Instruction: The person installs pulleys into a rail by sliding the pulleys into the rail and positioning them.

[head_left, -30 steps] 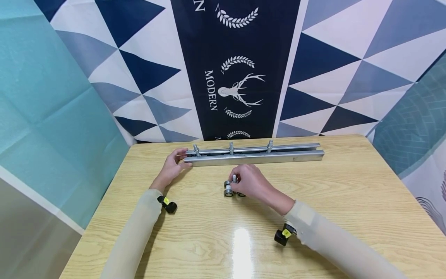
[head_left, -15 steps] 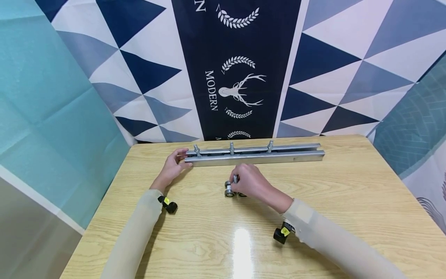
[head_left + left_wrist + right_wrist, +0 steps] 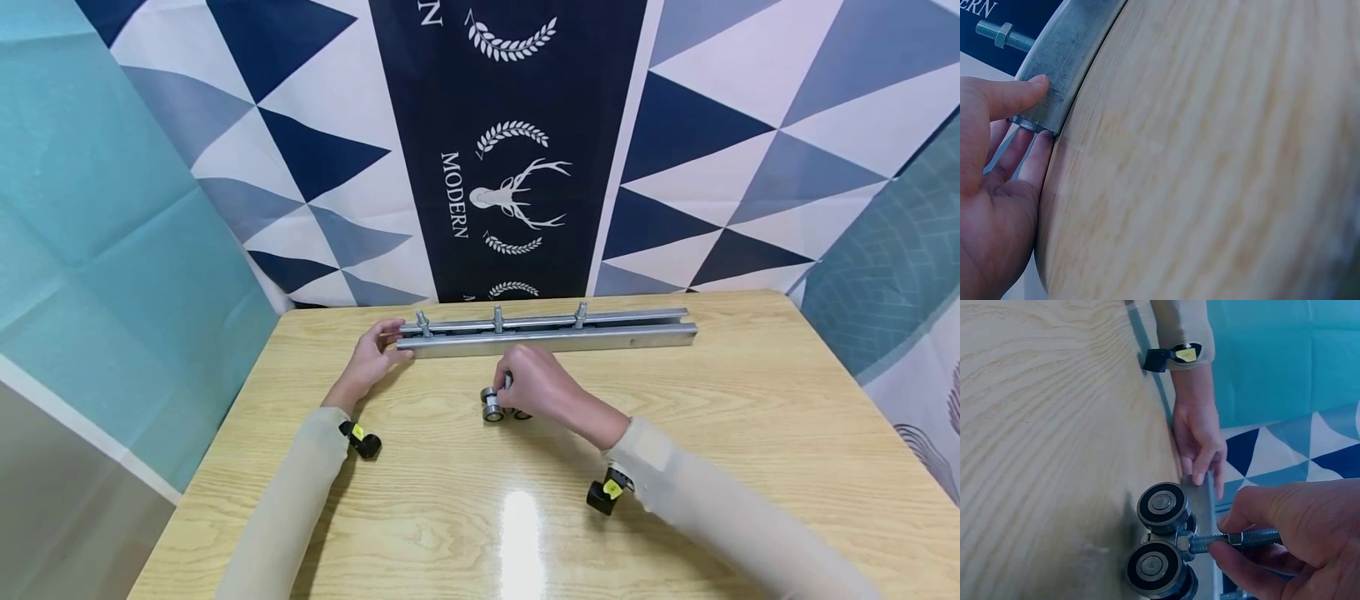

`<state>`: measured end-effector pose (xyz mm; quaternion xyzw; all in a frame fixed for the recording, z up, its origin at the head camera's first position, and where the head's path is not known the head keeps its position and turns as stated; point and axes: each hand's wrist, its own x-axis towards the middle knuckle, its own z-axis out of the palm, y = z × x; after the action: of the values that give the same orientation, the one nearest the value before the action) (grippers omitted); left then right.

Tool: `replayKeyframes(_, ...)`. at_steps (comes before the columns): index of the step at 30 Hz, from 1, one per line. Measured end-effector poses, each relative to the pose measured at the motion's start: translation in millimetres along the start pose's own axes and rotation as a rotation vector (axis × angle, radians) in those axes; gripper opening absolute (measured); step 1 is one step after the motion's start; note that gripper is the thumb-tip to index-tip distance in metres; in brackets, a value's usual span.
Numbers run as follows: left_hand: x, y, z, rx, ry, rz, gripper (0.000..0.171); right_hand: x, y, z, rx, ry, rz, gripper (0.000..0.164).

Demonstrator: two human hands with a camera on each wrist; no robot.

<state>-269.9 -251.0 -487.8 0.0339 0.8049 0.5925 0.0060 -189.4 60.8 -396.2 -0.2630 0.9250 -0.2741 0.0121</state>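
Observation:
A steel channel rail (image 3: 555,341) lies across the far part of the table, its slot facing up. My left hand (image 3: 369,360) grips the rail's left end. In the left wrist view the thumb presses the rail's side face (image 3: 1063,69), and the fingers bend at its end. My right hand (image 3: 542,387) pinches the threaded bolt of a roller trolley (image 3: 491,407), in front of the rail's middle. The right wrist view shows the trolley's black-and-steel wheels (image 3: 1161,503) close over the wood, the bolt (image 3: 1207,543) with a nut between thumb and fingers.
Several threaded bolts, one of them the left bolt (image 3: 423,323), stick up from the rail's slot. The wooden table (image 3: 420,500) ends at a patterned cloth wall (image 3: 525,167) just behind the rail. A teal cloth (image 3: 112,250) hangs along the left side.
My right hand and wrist have edged slightly away from me, still pinching the bolt, while the trolley's wheels stay at nearly the same spot. The left hand and rail have not moved.

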Motion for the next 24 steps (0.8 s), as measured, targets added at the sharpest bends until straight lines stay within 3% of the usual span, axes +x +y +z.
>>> replayKeyframes(8,-0.7,0.8,0.9,-0.007,0.003,0.008,0.062,0,-1,-9,0.001,0.002,-0.015,0.011)
replayKeyframes(19,0.4,0.6,1.6,-0.012,-0.004,-0.005,0.063,-8,23,-17,-0.018,0.011,0.032,0.013)
replayKeyframes(24,-2.8,10.5,1.4,-0.010,-0.021,-0.026,0.065,-14,33,-28,-0.044,0.007,0.047,0.012)
